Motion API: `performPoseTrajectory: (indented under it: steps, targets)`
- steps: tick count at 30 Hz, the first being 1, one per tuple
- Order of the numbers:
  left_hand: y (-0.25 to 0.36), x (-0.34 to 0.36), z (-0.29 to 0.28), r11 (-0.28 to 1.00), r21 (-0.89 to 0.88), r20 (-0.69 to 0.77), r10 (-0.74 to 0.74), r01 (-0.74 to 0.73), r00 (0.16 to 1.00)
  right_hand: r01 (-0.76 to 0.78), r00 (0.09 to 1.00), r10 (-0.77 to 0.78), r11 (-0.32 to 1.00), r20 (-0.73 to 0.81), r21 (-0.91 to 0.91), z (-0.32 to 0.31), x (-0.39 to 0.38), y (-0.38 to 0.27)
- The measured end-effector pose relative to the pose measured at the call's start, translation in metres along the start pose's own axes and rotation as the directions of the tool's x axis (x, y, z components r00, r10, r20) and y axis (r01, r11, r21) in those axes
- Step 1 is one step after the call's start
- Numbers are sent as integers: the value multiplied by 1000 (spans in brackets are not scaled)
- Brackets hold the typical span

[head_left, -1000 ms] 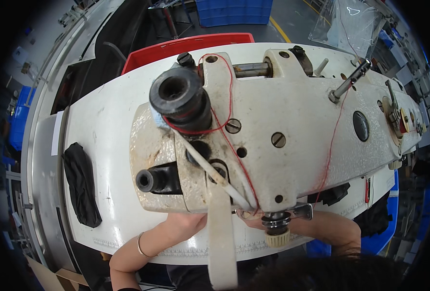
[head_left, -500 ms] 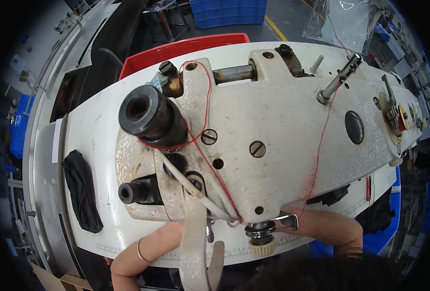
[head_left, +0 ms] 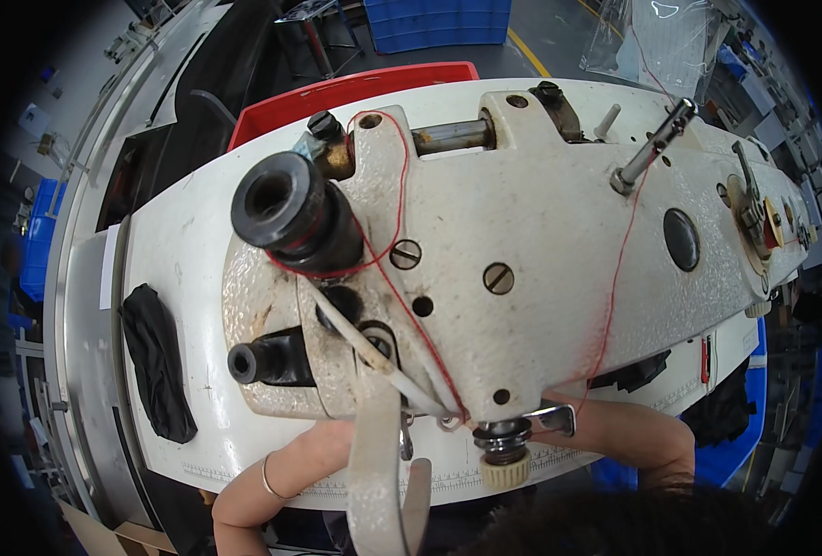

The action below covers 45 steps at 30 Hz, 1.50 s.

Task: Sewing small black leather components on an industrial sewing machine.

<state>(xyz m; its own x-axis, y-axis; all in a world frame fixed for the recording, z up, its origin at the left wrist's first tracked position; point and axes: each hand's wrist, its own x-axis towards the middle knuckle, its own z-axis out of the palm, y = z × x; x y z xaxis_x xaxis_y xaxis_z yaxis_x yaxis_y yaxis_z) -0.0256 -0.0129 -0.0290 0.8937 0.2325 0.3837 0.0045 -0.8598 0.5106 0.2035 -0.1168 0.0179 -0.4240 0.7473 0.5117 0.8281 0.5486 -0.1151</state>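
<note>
The white head of a sewing machine (head_left: 559,232) fills the middle of the view. Red thread (head_left: 402,185) loops round its black knob (head_left: 290,208) and runs down to the tension dial (head_left: 504,451) at the near side. Another length drops from the metal thread post (head_left: 652,148). My left forearm (head_left: 281,473), with a thin bracelet, reaches in from below and passes under the machine head. From the right, my right forearm (head_left: 633,431) bends in beneath it too. The machine covers both hands, so their fingers and whatever they touch are hidden.
On the white tabletop (head_left: 179,241) lies a folded black cloth (head_left: 156,366) at the left. More black fabric (head_left: 721,408) sits at the right, by a blue bin. Behind the table stand a red crate (head_left: 337,93) and a blue crate (head_left: 439,26).
The machine head appears shifted very slightly to the right and up in the view. Both forearms keep nearly the same place.
</note>
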Motion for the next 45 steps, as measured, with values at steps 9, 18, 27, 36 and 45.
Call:
performPoseTrajectory:
  steps: [9, 18, 27, 36, 45]
  targets:
    - [29, 9, -25, 967, 13, 129, -254, 254, 959, -535, 838, 527, 745, 141, 398, 39, -23, 12]
    - [29, 28, -27, 997, 61, 70, -55, 51, 996, -356, 934, 332, 883, 131, 305, 13, -5, -5]
    - [24, 52, -37, 929, 317, 2, -204, 193, 979, -191, 977, 177, 975, 120, 117, 34, -15, 0]
    - [18, 66, -39, 927, 367, -146, -28, 81, 989, -158, 986, 166, 965, -21, 207, 30, -4, 11]
    - [34, 53, -65, 882, 440, -99, -137, 167, 986, -420, 873, 468, 578, 138, 699, -1, 14, -16]
